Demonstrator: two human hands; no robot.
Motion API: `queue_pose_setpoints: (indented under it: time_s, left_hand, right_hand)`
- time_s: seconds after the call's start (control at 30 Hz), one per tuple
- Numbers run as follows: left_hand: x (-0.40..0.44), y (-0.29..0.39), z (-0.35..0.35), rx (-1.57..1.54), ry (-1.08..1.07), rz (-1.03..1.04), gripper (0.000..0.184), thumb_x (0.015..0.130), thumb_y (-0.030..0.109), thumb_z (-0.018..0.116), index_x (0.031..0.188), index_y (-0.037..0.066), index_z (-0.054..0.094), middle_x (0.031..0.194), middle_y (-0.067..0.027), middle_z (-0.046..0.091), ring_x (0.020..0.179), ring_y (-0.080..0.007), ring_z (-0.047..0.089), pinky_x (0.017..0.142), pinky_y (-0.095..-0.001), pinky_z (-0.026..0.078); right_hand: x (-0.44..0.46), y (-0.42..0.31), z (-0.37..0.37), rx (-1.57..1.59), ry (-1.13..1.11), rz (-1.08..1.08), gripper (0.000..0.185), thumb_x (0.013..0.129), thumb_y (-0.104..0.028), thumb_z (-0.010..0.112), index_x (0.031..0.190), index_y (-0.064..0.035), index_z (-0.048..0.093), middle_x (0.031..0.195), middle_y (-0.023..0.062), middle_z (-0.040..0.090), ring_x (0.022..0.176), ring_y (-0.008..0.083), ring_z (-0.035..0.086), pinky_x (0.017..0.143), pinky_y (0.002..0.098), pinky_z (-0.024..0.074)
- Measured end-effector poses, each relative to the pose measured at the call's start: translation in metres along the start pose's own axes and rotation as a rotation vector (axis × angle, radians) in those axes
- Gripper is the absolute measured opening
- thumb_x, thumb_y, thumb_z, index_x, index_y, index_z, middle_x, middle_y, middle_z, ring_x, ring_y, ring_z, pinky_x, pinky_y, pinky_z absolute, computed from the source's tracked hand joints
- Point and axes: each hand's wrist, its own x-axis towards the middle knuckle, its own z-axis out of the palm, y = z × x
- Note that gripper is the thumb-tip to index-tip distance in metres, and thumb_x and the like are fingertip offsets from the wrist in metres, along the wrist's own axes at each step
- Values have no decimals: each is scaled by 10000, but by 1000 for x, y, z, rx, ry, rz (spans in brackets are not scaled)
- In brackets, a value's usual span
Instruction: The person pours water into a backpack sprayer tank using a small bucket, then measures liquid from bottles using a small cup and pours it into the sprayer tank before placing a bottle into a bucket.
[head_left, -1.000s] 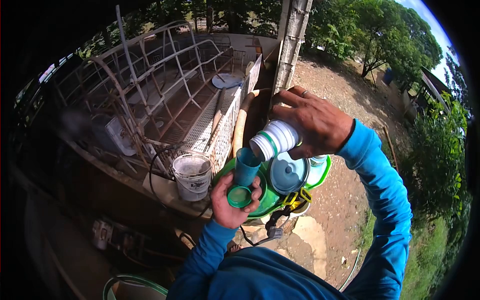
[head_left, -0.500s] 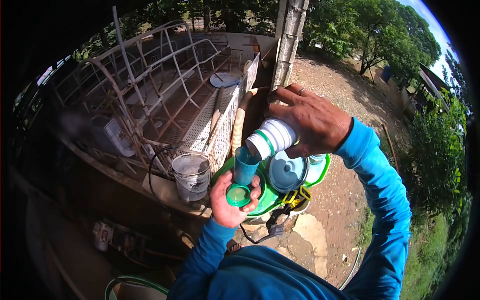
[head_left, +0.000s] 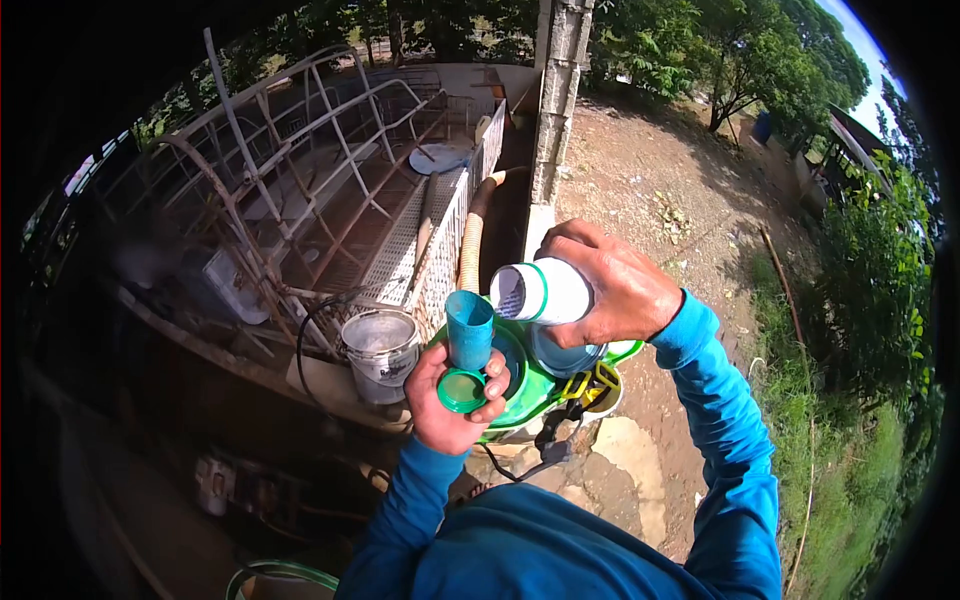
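Note:
My left hand (head_left: pixel 450 405) is closed round a blue-green measuring cup (head_left: pixel 470 330), held upright, and a green cap (head_left: pixel 461 391) rests in the same palm. Its fingers wrap the cup's lower part. To the right, my right hand (head_left: pixel 610 285) grips a white bottle (head_left: pixel 560 292) with a green ring near its neck. The bottle lies nearly level, its open mouth facing left, just right of and slightly above the cup's rim, apart from it. The cup's contents are not clear. Beneath both hands sits a green container (head_left: pixel 530 390), partly hidden, with a blue-grey lid (head_left: pixel 565 358).
A white bucket (head_left: pixel 381 360) stands left of my hands on a ledge, before a metal pen (head_left: pixel 300 170). A corrugated hose (head_left: pixel 472 240) runs beside a concrete post (head_left: pixel 557 120). Yellow-handled gear (head_left: pixel 590 388) with a black strap hangs at the green container's edge.
The bottle has tilted back from its downward slant over the cup to nearly level, and its mouth has moved away from the rim. My right hand is lower; the view has shifted slightly.

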Motion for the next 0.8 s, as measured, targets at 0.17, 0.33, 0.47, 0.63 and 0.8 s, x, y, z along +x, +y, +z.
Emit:
queue_pose_setpoints:
  time_s: [0.17, 0.33, 0.47, 0.63, 0.8]
  left_hand:
    - [-22, 25, 6, 94, 51, 45, 520, 983, 396, 362, 1323, 17, 469, 977, -185, 524, 812, -272, 507, 483, -318, 411]
    - [-48, 66, 21, 671, 377, 214, 405, 962, 361, 436, 1207, 41, 482, 908, -148, 604, 681, -202, 565, 429, -251, 380]
    - [-48, 92, 31, 1222, 399, 29, 371, 955, 305, 495, 1212, 37, 503, 921, -86, 603, 687, -96, 538, 466, -207, 371]
    - [-38, 104, 48, 1607, 406, -144, 322, 926, 249, 548, 1157, 26, 566, 884, -56, 603, 706, -82, 527, 546, -245, 399]
    - [-20, 99, 90, 2349, 70, 231, 339, 833, 180, 634, 1115, -7, 608, 889, -151, 617, 787, -259, 618, 744, -375, 488]
  right_hand:
    - [-34, 8, 6, 114, 173, 65, 635, 570, -297, 806, 1100, -22, 588, 1105, 188, 565, 1018, 386, 593, 875, 447, 500]
    - [-97, 13, 16, 205, 300, 166, 653, 553, -269, 823, 1100, -1, 590, 1111, 174, 571, 1044, 346, 586, 924, 429, 475]
    - [-161, 21, 44, 388, 388, 403, 672, 540, -335, 835, 1072, 0, 600, 1114, 160, 574, 1047, 317, 586, 903, 412, 470]
    - [-241, 22, 92, 467, 531, 626, 697, 603, -375, 846, 1104, 26, 573, 1099, 135, 575, 980, 246, 592, 874, 361, 477]
    - [-295, 1, 121, 594, 602, 1012, 735, 639, -344, 858, 1202, 5, 536, 1079, 72, 596, 986, 170, 597, 878, 317, 485]
